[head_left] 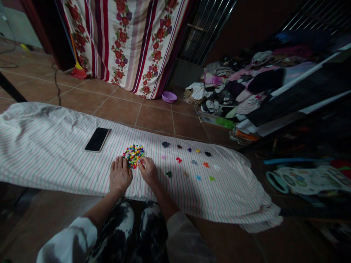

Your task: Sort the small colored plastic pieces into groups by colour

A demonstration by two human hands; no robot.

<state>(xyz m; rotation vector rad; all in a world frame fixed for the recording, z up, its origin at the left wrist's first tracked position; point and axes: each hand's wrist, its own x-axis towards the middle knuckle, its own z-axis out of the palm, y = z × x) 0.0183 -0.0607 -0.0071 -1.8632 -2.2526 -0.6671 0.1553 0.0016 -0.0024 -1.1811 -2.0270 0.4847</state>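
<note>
A mixed pile of small, many-coloured pieces [134, 152] lies on the striped cloth [63, 164] in front of me. My left hand [120, 176] rests flat at the pile's lower left, fingers stretched out and their tips by the pieces. At the pile's right edge, my right hand [148, 171] has thumb and fingers pinched together; whatever is between them is too small to make out. To the right, small clusters are laid out by colour in rows, among them a red cluster [178, 160], an orange cluster [206, 165], a dark green cluster [169, 174] and a light blue cluster [198, 178].
A phone [97, 139] lies on the cloth left of the pile. Beyond, on the tiled floor, are a purple basin [169, 96], a red broom [79, 72] and a heap of clothes [236, 82]. A floral curtain [126, 44] hangs at the back.
</note>
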